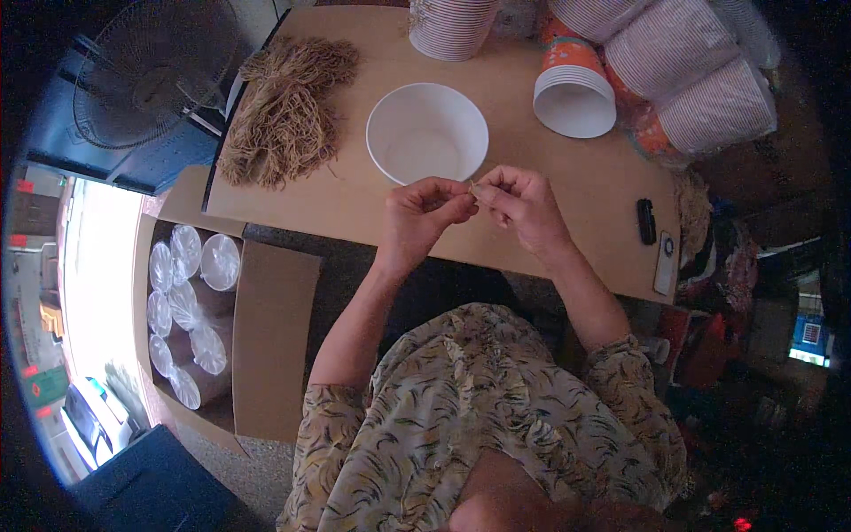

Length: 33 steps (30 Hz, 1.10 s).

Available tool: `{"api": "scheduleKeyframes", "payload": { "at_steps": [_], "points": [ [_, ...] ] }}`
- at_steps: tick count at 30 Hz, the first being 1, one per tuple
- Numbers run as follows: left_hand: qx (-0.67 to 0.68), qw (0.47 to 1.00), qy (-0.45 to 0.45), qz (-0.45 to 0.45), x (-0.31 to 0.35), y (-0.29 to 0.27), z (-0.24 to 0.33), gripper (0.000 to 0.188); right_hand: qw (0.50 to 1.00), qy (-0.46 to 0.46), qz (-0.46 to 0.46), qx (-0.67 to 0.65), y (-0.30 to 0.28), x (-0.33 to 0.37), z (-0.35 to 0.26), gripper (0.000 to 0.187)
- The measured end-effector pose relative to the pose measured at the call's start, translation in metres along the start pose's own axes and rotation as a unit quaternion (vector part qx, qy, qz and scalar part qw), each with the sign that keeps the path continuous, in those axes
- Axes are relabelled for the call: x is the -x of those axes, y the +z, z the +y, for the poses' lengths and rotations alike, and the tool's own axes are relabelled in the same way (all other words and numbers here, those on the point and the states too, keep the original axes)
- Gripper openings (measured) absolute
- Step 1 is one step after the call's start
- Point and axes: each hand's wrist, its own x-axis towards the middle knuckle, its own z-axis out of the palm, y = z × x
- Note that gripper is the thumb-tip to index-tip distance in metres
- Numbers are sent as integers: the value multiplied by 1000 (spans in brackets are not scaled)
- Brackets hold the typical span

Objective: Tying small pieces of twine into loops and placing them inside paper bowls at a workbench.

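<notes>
My left hand (420, 213) and my right hand (526, 207) meet over the near edge of the table, fingertips almost touching. Both are closed in a pinch around something small and yellowish (473, 189), too tiny to name. Just beyond them a large white paper bucket (427, 133) stands upright, its mouth facing me. To its left lies a loose heap of tan, string-like strands (288, 111).
On the wooden table (567, 226) are a tall stack of white tubs (452, 27), an orange-and-white bucket stack (575, 93) on its side and plastic-wrapped stacks (700, 84). A black object (646, 221) lies right. An open carton (275, 341) holds bagged tubs; a fan (146, 75) stands left.
</notes>
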Motion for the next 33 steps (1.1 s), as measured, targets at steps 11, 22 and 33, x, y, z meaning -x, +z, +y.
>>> {"api": "scheduleKeyframes", "payload": {
  "at_steps": [11,22,33],
  "points": [
    [-9,999,-16,-28,1,-5,2,15,996,-34,52,56,-1,-3,-17,27],
    [36,999,-6,-31,0,-3,1,13,994,58,-75,-62,-8,-1,-2,19],
    [47,999,11,-13,-3,-4,-11,9,993,-44,-56,99,-3,3,-6,11]
  ]
}}
